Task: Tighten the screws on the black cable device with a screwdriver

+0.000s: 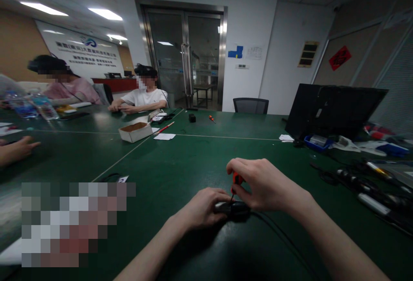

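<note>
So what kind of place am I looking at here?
It looks like an office, probably a shared workroom: there's a wall sign with a logo and lettering, a large green table with people seated around it, and glass double doors behind.

The left forearm (155, 244) and right forearm (335, 240) are showing bare and slim, tapering toward the wrists. The left hand (206, 207) and right hand (260, 183) are showing bare too.

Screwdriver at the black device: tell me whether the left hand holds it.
No, the right hand holds the screwdriver; the left hand holds the black device.
</note>
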Demonstrator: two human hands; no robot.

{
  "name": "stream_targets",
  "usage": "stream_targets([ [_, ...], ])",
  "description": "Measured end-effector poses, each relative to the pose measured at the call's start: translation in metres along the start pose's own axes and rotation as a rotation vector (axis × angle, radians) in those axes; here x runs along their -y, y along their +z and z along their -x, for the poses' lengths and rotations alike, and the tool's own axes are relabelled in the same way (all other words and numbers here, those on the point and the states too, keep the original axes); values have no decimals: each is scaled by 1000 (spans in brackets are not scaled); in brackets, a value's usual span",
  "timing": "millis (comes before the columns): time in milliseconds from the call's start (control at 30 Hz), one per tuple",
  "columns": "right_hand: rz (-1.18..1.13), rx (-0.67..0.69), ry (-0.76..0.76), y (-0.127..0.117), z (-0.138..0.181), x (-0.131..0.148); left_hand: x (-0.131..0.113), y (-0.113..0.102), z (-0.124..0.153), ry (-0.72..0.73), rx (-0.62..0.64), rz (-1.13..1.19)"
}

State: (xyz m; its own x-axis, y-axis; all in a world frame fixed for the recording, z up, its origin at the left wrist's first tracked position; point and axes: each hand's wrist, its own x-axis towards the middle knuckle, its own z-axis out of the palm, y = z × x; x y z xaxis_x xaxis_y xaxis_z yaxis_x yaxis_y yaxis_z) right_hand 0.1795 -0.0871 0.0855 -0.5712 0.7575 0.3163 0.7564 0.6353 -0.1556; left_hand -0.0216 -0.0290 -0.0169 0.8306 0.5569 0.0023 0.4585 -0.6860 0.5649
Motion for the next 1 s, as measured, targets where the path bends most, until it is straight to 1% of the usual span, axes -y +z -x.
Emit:
stream_targets([
  [167,31,1,9,3,-1,-2,4,0,0,-28,1,-17],
  [400,169,13,10,4,-3,-5,4,-1,2,-11,-2,-26],
  [467,147,4,5,3,-3,-5,3,-2,2,-13,-2,-37],
  [633,-12,-7,-4,2,-1,-6,2,-1,2,-21,12,-51],
  [900,113,1,23,6,-5,-7,0,-2,2,-22,15,-71],
  [1000,92,-9,3,5,-3,-6,-1,-2,2,-24,5,-71],
])
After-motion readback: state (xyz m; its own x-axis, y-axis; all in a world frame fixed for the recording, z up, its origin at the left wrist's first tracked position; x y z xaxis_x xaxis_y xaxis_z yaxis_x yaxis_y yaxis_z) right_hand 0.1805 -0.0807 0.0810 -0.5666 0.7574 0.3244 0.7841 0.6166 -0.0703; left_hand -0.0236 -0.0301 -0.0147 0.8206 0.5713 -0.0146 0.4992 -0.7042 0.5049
